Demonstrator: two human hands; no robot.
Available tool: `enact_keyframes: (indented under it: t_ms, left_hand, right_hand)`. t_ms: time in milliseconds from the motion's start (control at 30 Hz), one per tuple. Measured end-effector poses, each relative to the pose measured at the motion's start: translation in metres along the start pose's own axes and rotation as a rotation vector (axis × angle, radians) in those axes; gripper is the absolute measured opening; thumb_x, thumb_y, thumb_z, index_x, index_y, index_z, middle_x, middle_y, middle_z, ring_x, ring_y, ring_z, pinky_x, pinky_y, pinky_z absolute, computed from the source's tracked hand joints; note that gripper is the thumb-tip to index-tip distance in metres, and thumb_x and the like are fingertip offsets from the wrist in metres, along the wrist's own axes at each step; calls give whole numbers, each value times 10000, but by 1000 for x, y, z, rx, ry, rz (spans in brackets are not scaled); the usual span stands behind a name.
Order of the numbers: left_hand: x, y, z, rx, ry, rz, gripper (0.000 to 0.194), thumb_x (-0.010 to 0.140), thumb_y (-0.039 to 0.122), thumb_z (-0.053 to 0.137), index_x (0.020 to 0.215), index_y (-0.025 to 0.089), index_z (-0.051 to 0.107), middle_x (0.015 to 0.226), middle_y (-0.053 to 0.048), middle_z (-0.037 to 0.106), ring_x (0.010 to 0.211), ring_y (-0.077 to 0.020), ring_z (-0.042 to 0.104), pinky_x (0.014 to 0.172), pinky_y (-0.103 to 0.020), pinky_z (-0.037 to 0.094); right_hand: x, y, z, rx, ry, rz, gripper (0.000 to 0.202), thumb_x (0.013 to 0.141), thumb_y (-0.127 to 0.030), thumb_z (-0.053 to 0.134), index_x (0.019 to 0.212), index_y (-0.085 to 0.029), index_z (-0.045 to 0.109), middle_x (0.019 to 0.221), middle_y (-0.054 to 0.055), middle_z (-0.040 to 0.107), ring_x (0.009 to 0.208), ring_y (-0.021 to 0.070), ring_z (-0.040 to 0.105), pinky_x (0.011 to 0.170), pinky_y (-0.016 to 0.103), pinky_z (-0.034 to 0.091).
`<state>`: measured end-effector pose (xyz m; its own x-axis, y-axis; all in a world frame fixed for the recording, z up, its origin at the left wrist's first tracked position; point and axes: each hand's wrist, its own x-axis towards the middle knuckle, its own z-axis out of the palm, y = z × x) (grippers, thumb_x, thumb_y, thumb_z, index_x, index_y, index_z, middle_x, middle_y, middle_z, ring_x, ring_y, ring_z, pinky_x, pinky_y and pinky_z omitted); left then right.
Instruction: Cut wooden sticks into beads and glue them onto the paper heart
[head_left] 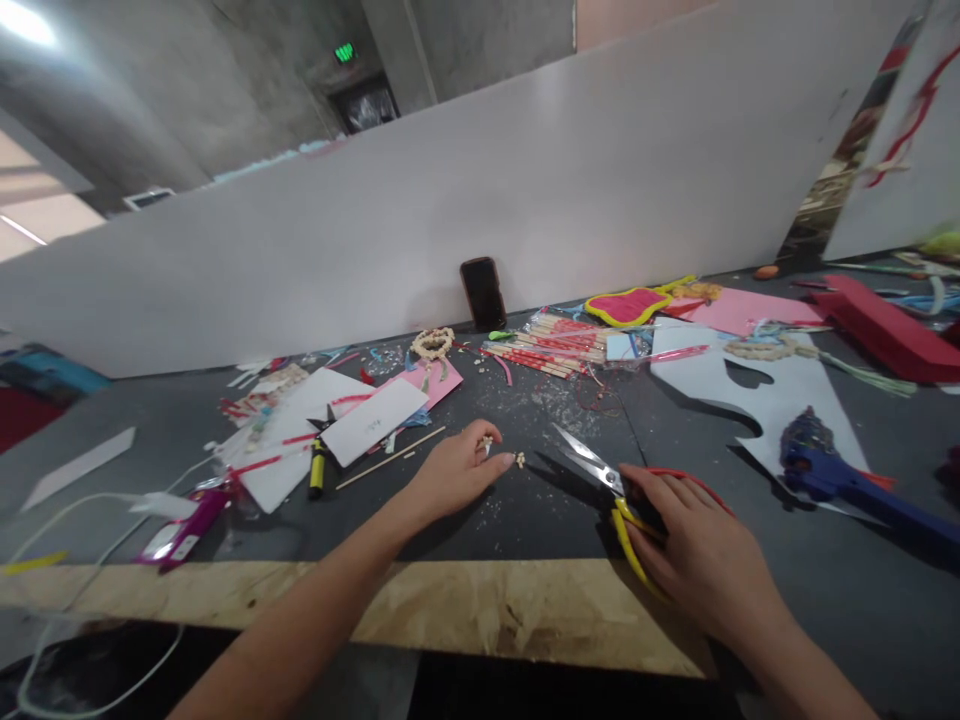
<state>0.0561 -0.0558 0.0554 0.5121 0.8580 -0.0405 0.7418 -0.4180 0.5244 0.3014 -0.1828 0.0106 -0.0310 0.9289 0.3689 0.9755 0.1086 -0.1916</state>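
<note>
My left hand (457, 463) is over the dark tabletop, fingers curled towards the thumb, with small beige pieces (487, 441) against the fingers. A few more beige bits (520, 460) lie just beyond the thumb tip. To the right, my right hand (686, 540) is wrapped around the handles of a pair of scissors (592, 463), one handle yellow and the other red. The blades point up and left, slightly parted, with nothing between them. Tiny pale scraps litter the table around both hands.
A phone (484, 293) leans on the white partition (480, 200). Wrapped sticks (551, 345) and a beaded ring (433, 344) lie before it. A yellow-black cutter (317, 468) and a purple device (186, 525) are left. Cut white card (795, 395) and a blue tool (862, 490) are right.
</note>
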Motion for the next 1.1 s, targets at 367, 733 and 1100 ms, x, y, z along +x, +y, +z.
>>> enact_keyframes:
  t_ms: [367,733,1100]
  left_hand:
    - [-79,7,41,-472,152,-83,208,871,352,386,843,244,562,751,-13,551,696,-154,515,635,-263,400]
    - [-98,-2,67,-565,324,-157,263,870,332,429,989,192,617,802,-40,616,625,-119,548,578,-229,427]
    - [-88,17,51,-1082,264,-254,262,809,394,540,858,137,556,658,4,580,464,-40,375,451,-154,309]
  right_hand:
    - [1,-3,-1,-45,-10,24,379,802,-327,456,1157,-204,500,1043,68,631,933,226,582,715,337,479]
    - [1,4,4,-24,-9,0,411,794,-370,466,1176,-217,476,993,60,634,884,218,599,679,327,495]
    - [-9,-47,-17,145,-64,-193,499,774,-396,519,1232,-234,401,1054,84,599,885,185,613,645,260,526]
